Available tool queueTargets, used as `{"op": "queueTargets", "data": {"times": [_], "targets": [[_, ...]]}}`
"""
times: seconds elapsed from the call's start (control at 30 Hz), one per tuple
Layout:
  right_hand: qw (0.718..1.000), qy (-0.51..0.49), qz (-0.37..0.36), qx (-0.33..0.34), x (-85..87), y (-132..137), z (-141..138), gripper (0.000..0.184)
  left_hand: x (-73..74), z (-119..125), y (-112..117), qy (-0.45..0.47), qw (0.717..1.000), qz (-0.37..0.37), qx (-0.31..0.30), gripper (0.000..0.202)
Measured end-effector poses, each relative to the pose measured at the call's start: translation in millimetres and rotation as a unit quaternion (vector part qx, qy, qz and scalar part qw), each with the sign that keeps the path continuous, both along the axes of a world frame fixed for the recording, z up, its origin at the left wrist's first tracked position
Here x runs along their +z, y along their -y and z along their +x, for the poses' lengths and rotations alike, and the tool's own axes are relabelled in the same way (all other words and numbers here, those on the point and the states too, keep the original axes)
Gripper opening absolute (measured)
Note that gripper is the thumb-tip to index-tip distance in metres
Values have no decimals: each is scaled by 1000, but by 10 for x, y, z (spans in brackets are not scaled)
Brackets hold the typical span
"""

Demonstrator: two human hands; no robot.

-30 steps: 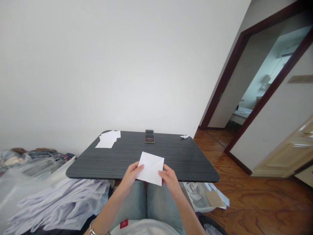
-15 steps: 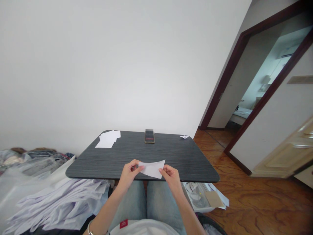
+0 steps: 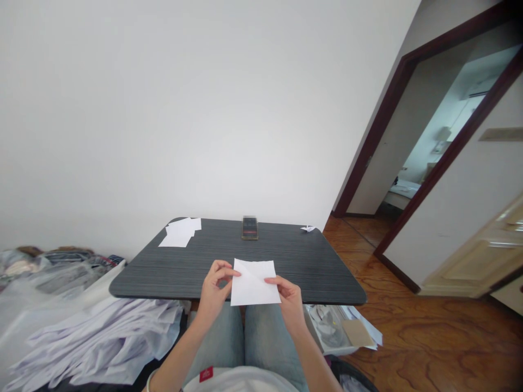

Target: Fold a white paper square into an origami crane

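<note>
A white square sheet of paper [image 3: 254, 288] with a faint diagonal crease is held up at the near edge of the dark table [image 3: 212, 239]. My left hand [image 3: 216, 284] pinches its left side between thumb and fingers. At the right side, my right hand [image 3: 288, 296] grips the sheet the same way, thumb underneath or hidden. Several loose white sheets [image 3: 178, 233] lie at the table's back left. A small folded paper piece [image 3: 308, 228] rests at the back right corner.
A phone on a stand [image 3: 249, 227] is at the table's back middle, by the white wall. White cloth [image 3: 102, 343] is heaped at the lower left. A white bin with papers and bags [image 3: 333, 329] stands at the lower right. A doorway [image 3: 408, 136] opens at right.
The paper now shows as a full square with a diagonal crease, where before it appeared as a narrower, curved strip. Both hands still hold its sides.
</note>
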State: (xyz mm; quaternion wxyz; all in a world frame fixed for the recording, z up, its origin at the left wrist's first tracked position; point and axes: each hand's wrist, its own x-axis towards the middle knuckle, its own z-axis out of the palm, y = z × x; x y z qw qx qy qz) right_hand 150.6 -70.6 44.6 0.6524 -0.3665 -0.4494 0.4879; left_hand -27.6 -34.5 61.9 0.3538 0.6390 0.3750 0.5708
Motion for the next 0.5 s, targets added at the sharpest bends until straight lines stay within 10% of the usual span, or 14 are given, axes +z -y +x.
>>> {"op": "queueTargets", "data": {"times": [0.5], "targets": [[998,34,55,-23,13,30,-47,17,-16,42,60,37,986,-85,-138,21]]}}
